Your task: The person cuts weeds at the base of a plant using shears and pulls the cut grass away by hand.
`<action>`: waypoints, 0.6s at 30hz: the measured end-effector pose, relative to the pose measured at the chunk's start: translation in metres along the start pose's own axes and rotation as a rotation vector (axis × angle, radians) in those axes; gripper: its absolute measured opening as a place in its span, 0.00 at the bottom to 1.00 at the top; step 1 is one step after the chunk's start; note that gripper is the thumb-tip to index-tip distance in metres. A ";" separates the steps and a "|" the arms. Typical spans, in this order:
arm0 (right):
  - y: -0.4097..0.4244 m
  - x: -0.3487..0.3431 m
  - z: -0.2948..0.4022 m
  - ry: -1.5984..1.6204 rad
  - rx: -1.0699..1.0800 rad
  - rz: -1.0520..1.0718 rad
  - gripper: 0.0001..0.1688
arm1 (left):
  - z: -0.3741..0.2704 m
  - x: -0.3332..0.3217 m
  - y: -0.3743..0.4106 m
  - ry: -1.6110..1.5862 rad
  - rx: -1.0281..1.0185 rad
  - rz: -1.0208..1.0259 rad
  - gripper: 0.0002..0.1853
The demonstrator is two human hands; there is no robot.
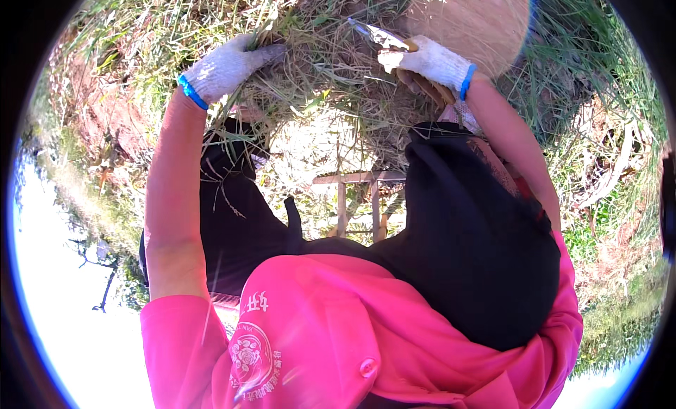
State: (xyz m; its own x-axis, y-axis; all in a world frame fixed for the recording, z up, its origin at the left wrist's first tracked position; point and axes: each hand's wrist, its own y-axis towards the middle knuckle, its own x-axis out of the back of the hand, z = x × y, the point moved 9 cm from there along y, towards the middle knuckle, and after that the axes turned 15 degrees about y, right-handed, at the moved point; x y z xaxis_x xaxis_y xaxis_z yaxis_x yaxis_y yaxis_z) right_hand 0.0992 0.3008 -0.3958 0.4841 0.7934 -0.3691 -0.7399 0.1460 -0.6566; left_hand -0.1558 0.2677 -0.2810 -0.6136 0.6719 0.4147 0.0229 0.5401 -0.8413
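My left hand (pixel 227 68), in a white knit glove with a blue cuff, is at the upper left over the grass. Green and dry grass stems (pixel 260 31) pass between its thumb and fingers, and more trail below the wrist. In my right hand (pixel 435 63), gloved the same way, is a bladed hand tool (pixel 384 37). Its shiny metal end points up and left towards the grass between my hands. Glare on the blade and the glove over the handle leave its exact kind unclear. Loose cut-looking grass (pixel 322 76) lies between the two hands.
My knees in black trousers (pixel 475 224) are spread on both sides. Between them stands a slatted frame (pixel 364 178), perhaps a low stool, over sunlit dry grass. Taller green grass (pixel 575 55) grows at the right, and bare reddish soil (pixel 113 118) shows at the left.
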 end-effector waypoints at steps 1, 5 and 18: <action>-0.008 0.009 0.001 0.113 -0.003 -0.011 0.21 | 0.006 0.012 0.000 0.044 0.053 -0.007 0.25; -0.026 0.031 0.007 0.085 0.006 -0.113 0.23 | -0.016 0.025 -0.005 0.298 -0.096 0.035 0.25; -0.033 -0.037 -0.048 -0.139 -0.434 0.275 0.35 | -0.021 0.038 0.018 0.280 -0.042 -0.102 0.29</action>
State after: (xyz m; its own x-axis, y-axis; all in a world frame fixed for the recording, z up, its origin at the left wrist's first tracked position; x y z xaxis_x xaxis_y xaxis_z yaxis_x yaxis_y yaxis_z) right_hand 0.1281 0.2387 -0.3923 0.2108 0.8433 -0.4944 -0.5553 -0.3129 -0.7706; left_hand -0.1620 0.3142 -0.2731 -0.3729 0.7237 0.5807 0.0084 0.6284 -0.7778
